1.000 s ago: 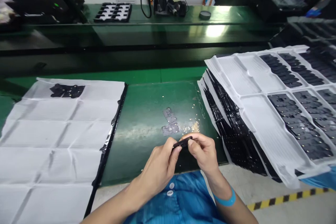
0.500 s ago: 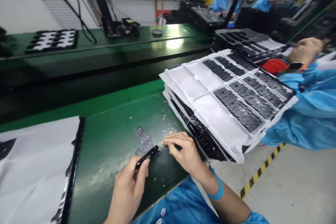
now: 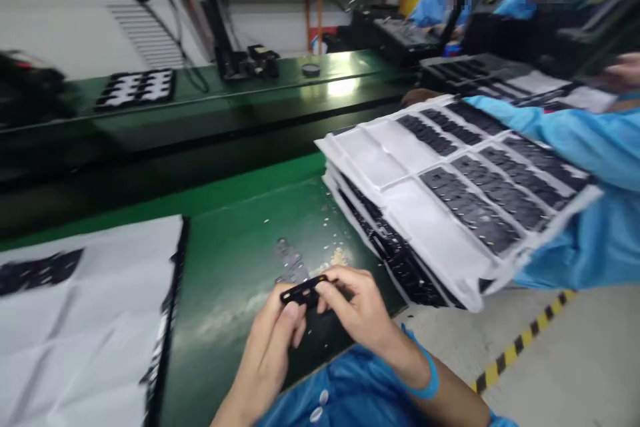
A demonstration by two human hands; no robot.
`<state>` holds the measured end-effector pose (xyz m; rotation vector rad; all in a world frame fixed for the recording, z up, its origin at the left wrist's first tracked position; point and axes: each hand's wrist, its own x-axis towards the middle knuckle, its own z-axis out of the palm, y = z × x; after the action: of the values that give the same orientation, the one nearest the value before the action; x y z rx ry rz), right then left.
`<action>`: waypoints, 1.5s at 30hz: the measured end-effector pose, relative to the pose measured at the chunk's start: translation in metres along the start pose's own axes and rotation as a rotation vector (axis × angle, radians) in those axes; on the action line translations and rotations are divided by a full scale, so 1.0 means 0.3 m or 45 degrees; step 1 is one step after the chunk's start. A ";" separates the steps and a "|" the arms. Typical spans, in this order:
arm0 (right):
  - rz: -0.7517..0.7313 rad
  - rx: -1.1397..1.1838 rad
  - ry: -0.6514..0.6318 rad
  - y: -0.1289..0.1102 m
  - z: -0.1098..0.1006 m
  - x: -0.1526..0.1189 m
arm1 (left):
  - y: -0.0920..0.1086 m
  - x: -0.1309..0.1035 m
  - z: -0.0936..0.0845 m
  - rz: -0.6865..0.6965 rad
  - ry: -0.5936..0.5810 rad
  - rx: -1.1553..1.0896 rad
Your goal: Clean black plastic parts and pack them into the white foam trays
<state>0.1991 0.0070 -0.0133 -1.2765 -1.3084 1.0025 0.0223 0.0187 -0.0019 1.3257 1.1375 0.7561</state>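
Observation:
Between my two hands is a small flat black part (image 3: 301,291) with small holes along it. My left hand (image 3: 274,330) pinches its left end between thumb and fingers. My right hand (image 3: 357,300) closes on its right end, the thumb pressing on top. Just beyond them, a few grey-black parts (image 3: 291,259) lie on the green bench (image 3: 220,293). Beside these, a little heap of tiny pale pieces (image 3: 339,256) sits near my right fingers, with more scattered around.
To the right stands a stack of white-lined trays (image 3: 430,213) holding rows of dark parts. A co-worker's blue sleeve (image 3: 540,130) reaches over its far side. A white sheet-covered stack (image 3: 95,320) lies at left. Behind runs a dark channel and ledge with a black-and-white tray (image 3: 136,88).
My right hand has moved from the tiny pale pieces onto the black part, which now lies more level. The co-worker's arm has stretched across behind the tray stack. The view has shifted slightly.

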 end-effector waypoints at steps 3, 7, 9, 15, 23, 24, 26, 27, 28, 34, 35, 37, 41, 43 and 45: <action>-0.039 0.013 0.040 0.012 0.012 -0.020 | -0.011 0.010 0.002 0.016 -0.057 -0.208; -0.124 0.018 0.041 0.033 0.004 -0.025 | -0.032 0.031 0.003 0.058 -0.062 -0.281; -0.167 0.002 0.025 0.034 0.001 -0.025 | -0.038 0.034 0.005 0.079 -0.047 -0.288; -0.286 -0.075 0.011 0.023 0.005 -0.023 | -0.051 0.037 0.007 0.062 -0.013 -0.321; -0.298 -0.068 -0.025 0.037 -0.008 -0.030 | -0.055 0.035 0.009 0.048 -0.027 -0.230; -0.303 -0.070 -0.025 0.036 -0.008 -0.031 | -0.056 0.035 0.012 0.040 -0.009 -0.200; -0.303 -0.079 -0.021 0.036 -0.009 -0.032 | -0.059 0.035 0.018 0.027 0.029 -0.153; -0.300 -0.082 -0.015 0.036 -0.009 -0.033 | -0.062 0.035 0.022 0.019 0.041 -0.137; -0.295 -0.084 -0.010 0.038 -0.010 -0.033 | -0.064 0.036 0.025 0.012 0.045 -0.124; -0.234 -0.062 0.030 0.062 -0.021 -0.039 | -0.085 0.050 0.045 0.016 0.032 -0.075; -0.213 -0.056 0.035 0.067 -0.023 -0.040 | -0.086 0.054 0.048 0.019 0.027 -0.074; -0.159 -0.037 0.045 0.073 -0.030 -0.039 | -0.086 0.063 0.053 0.028 -0.004 -0.069; -0.047 0.016 0.107 0.077 -0.050 -0.027 | -0.080 0.090 0.061 0.081 -0.093 0.031; -0.011 0.031 0.157 0.076 -0.063 -0.018 | -0.080 0.107 0.063 0.119 -0.084 0.172; 0.009 0.039 0.191 0.075 -0.075 -0.010 | -0.080 0.119 0.061 0.184 -0.055 0.370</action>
<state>0.2244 0.0042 -0.0326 -1.3081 -1.1703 0.9106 0.0463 0.0420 -0.0346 1.6744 1.1573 0.6795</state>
